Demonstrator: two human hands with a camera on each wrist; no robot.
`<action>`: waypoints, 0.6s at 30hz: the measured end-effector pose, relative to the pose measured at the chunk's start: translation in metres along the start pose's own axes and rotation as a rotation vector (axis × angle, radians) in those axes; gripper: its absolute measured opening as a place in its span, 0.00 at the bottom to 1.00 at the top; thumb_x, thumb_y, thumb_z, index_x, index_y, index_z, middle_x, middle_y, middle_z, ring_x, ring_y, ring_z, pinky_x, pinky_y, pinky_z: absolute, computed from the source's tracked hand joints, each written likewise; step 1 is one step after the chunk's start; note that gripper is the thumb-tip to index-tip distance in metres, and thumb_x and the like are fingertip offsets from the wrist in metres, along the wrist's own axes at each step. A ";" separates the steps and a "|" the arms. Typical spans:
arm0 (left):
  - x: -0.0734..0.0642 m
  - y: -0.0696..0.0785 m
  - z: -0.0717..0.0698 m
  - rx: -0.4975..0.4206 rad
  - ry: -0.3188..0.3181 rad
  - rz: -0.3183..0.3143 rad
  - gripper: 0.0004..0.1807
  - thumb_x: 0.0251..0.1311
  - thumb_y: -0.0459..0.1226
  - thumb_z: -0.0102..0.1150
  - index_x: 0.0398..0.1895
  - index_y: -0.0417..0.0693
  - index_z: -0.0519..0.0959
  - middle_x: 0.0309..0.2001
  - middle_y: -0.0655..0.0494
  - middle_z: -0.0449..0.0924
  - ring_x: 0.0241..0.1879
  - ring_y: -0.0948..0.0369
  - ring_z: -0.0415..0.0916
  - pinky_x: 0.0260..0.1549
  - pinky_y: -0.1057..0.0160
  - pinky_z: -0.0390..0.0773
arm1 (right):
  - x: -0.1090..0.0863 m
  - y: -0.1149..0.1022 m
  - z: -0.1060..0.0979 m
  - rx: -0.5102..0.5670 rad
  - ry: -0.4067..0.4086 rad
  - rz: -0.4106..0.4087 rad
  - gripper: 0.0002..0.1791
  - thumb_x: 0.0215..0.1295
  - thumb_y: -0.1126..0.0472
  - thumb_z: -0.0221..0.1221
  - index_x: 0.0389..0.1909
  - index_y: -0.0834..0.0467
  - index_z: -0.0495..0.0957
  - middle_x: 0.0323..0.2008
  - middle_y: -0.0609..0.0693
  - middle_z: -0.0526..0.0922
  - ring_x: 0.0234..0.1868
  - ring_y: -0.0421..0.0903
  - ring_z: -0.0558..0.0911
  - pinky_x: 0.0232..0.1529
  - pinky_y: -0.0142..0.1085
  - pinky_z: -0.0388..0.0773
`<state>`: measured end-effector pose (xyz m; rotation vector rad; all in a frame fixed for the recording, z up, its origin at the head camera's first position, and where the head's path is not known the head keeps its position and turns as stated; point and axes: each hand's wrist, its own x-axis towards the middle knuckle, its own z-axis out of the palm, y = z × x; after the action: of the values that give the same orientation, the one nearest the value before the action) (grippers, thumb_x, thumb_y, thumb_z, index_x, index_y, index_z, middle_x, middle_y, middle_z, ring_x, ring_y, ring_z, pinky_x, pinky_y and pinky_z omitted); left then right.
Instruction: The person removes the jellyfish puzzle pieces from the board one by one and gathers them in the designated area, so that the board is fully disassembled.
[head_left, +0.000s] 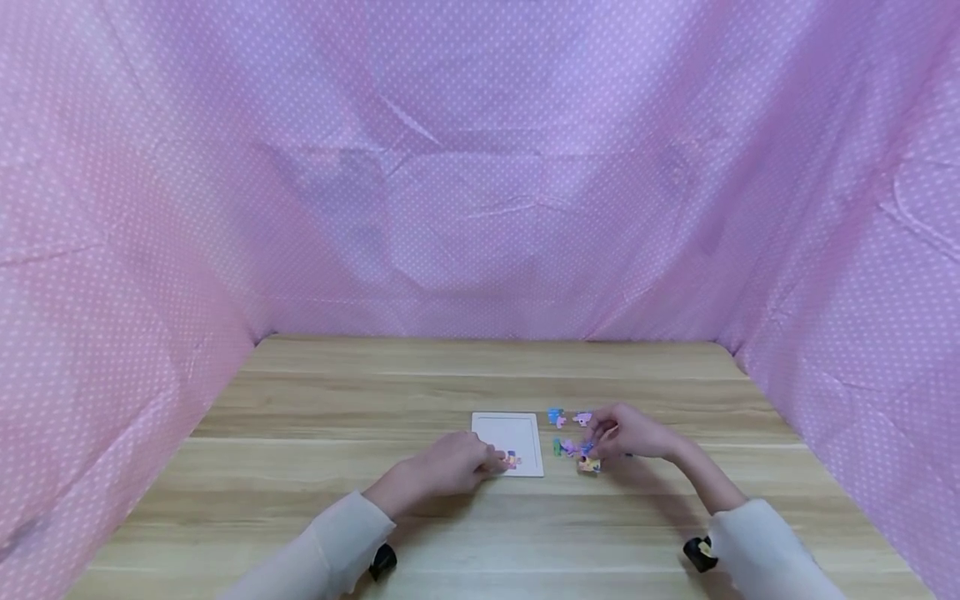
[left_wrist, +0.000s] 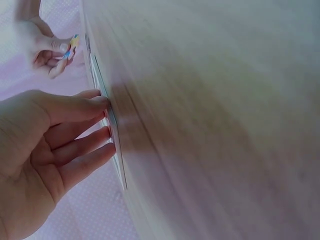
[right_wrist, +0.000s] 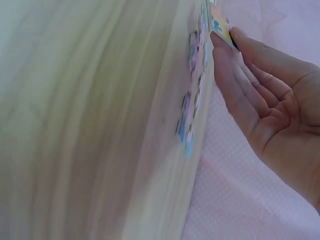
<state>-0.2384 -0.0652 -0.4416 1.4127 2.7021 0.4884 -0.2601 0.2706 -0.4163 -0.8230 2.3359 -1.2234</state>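
Note:
A white puzzle tray (head_left: 513, 429) lies flat on the table, with a colourful puzzle piece (head_left: 513, 460) in its near part. My left hand (head_left: 456, 463) rests at the tray's near left, fingertips on it beside that piece. In the left wrist view, its fingers (left_wrist: 82, 165) are fairly straight and meet the tray's edge. My right hand (head_left: 628, 432) pinches a yellow puzzle piece (right_wrist: 221, 26) between thumb and fingertips, tilted and raised over the loose pieces right of the tray. Part of the loose group is hidden behind this hand.
Several loose puzzle pieces (head_left: 557, 417) in blue, pink, purple and green lie right of the tray on the wooden table (head_left: 360, 400). Pink dotted cloth (head_left: 480, 233) hangs around the table's back and sides. Black bands (head_left: 383, 562) sit at both wrists.

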 end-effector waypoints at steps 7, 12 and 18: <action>-0.004 0.001 -0.002 0.002 -0.036 -0.029 0.20 0.64 0.27 0.60 0.56 0.53 0.84 0.54 0.58 0.83 0.19 0.69 0.49 0.22 0.74 0.61 | -0.018 0.009 -0.007 0.003 0.006 0.020 0.10 0.58 0.72 0.68 0.40 0.71 0.81 0.35 0.60 0.84 0.37 0.46 0.82 0.36 0.32 0.81; -0.005 0.001 -0.003 0.017 -0.045 -0.025 0.20 0.66 0.27 0.58 0.57 0.55 0.84 0.55 0.60 0.82 0.18 0.70 0.47 0.20 0.74 0.58 | -0.034 0.014 -0.007 0.005 0.029 0.063 0.10 0.59 0.71 0.67 0.40 0.70 0.81 0.35 0.59 0.84 0.34 0.46 0.82 0.33 0.33 0.81; -0.004 -0.002 -0.001 -0.036 -0.028 -0.018 0.18 0.67 0.27 0.58 0.55 0.53 0.85 0.53 0.61 0.83 0.23 0.74 0.60 0.29 0.77 0.68 | -0.047 0.021 -0.008 0.071 0.017 0.078 0.09 0.57 0.74 0.67 0.38 0.72 0.81 0.31 0.61 0.85 0.30 0.45 0.83 0.31 0.34 0.82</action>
<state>-0.2380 -0.0700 -0.4415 1.3745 2.6678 0.5100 -0.2358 0.3158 -0.4268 -0.6943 2.3013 -1.2774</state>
